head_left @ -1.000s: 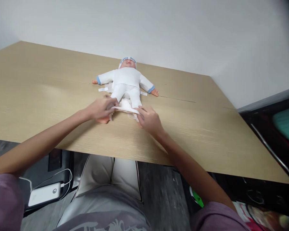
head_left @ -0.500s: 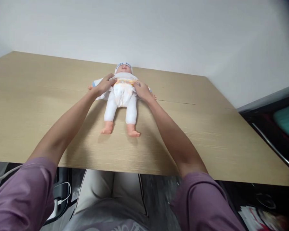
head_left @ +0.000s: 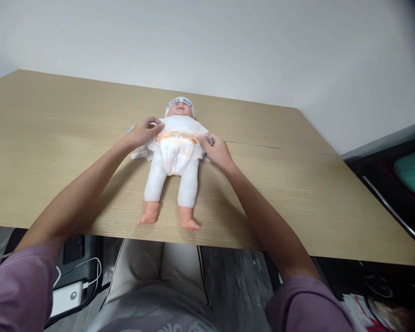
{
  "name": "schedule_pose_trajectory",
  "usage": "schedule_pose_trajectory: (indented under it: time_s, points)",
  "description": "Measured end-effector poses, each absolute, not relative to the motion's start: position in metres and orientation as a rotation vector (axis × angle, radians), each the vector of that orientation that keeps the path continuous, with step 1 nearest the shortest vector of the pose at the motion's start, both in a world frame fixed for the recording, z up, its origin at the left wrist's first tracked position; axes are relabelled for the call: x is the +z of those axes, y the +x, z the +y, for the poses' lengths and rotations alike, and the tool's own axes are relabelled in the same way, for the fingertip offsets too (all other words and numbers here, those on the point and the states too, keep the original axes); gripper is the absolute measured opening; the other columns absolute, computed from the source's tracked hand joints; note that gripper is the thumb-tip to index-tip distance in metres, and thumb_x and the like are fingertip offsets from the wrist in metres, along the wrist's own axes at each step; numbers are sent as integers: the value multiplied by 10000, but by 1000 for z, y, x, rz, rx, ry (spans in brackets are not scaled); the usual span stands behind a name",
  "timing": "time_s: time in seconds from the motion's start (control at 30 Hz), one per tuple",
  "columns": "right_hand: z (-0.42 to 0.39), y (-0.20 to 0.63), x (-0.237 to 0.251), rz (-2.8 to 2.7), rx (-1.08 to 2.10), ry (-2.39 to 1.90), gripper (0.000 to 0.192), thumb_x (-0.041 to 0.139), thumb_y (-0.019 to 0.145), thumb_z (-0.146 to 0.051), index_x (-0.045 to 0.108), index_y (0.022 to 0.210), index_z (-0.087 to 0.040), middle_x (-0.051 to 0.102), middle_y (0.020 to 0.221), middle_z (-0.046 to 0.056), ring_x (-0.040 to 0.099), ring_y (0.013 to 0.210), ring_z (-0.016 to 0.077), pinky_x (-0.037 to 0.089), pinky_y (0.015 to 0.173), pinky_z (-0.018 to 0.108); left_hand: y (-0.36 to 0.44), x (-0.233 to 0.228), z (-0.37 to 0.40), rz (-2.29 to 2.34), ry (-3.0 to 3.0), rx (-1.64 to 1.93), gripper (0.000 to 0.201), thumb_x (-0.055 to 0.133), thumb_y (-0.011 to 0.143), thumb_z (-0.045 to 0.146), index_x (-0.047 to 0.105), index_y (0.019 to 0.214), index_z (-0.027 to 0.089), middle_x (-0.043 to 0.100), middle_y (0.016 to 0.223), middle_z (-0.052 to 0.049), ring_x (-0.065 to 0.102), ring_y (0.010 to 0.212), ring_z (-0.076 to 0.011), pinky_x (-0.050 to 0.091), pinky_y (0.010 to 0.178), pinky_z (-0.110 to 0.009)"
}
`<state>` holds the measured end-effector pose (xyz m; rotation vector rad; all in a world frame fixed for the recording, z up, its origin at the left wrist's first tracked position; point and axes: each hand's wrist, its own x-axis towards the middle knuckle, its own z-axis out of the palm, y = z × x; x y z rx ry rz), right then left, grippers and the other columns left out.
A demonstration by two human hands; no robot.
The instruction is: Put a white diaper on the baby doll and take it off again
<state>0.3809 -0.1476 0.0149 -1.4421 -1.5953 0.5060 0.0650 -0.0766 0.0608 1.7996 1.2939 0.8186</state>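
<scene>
A baby doll (head_left: 187, 182) lies face up, its feet toward me, wearing a white cap (head_left: 180, 102) with blue lettering and a white top. Around its hips is a white diaper (head_left: 176, 154) with an orange-patterned waistband. My left hand (head_left: 145, 132) is closed at the left end of the waistband, thumb and fingers pinching the diaper's side. At the opposite side, my right hand (head_left: 217, 148) pinches the other end of the waistband. Parts of the doll's arms are hidden behind my hands and the loose white cloth.
The doll rests on a wide wooden table (head_left: 280, 193) with a pale wall (head_left: 228, 46) behind it. Below the front edge, a white power bank (head_left: 67, 299) with a cable sits at lower left. A dark object (head_left: 394, 184) stands along the right edge.
The doll has slid toward me, its feet now close to the table's front edge. Both hands have come nearer with it, and my right hand has shifted slightly outward.
</scene>
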Motion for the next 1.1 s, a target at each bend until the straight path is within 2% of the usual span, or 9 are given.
schedule_pose_trajectory:
  time_s: [0.07,0.17,0.27,0.37,0.5,0.63,0.83,0.93,1.1]
  points:
    - [-158,384,10,-1546,410,-1486,470,617,1018,-718,703,1015,-255,805,964,79,704,850,259,583,837,394,62,62,-66,1390,1844,889,248,753,1022,458,730,1119,231,786,1009,-58,682,851,-217,531,812,-338]
    - [-179,391,-3,-1583,262,-1538,339,574,1054,-566,691,1038,-248,811,1023,112,728,879,271,593,886,426,65,69,-68,1442,2024,1069,184,682,1059,360,729,1157,212,810,1229,-110,717,1043,-259,564,958,-402]
    - [-196,399,-14,-1666,140,-1617,261,631,1033,-509,683,1016,-254,797,1004,112,739,996,314,578,975,471,85,81,-89,1288,2318,1213,244,609,1116,394,741,1208,211,788,1307,-132,691,1199,-305,541,1106,-477]
    - [-199,403,-20,-1667,144,-1716,261,709,1000,-517,679,1006,-258,772,941,93,729,1004,330,573,967,477,117,89,-113,1035,2599,1102,313,595,1136,476,761,1222,225,769,1317,-137,651,1302,-346,488,1199,-532]
    - [-192,404,-23,-1613,203,-1827,292,777,946,-529,645,957,-269,743,900,65,706,920,307,573,935,462,150,82,-127,1002,2743,838,375,690,1074,548,799,1222,221,759,1338,-149,606,1348,-405,465,1191,-586]
    - [-187,405,-27,-1525,269,-1872,375,821,867,-593,604,879,-287,717,822,35,664,850,292,552,877,436,156,72,-127,1100,2718,756,469,788,988,602,802,1304,256,722,1424,-149,536,1418,-466,418,1205,-640]
    - [-190,414,-14,-1550,534,-1640,492,654,929,-707,528,704,-289,549,665,-17,534,674,221,462,734,374,152,72,-126,1148,2661,711,602,897,867,636,791,1343,284,680,1442,-170,479,1458,-526,369,1217,-692]
    - [-188,412,1,-1487,659,-1445,501,657,920,-737,555,740,-281,521,708,-25,526,713,204,452,705,340,154,73,-127,1184,2659,681,621,911,850,631,783,1352,288,670,1461,-174,481,1447,-527,382,1196,-685]
    - [-169,379,23,-1514,693,-1348,467,641,947,-710,542,794,-279,573,781,-17,557,784,205,484,768,341,157,73,-127,1198,2640,669,662,927,817,606,776,1364,266,663,1469,-182,487,1427,-528,383,1186,-681]
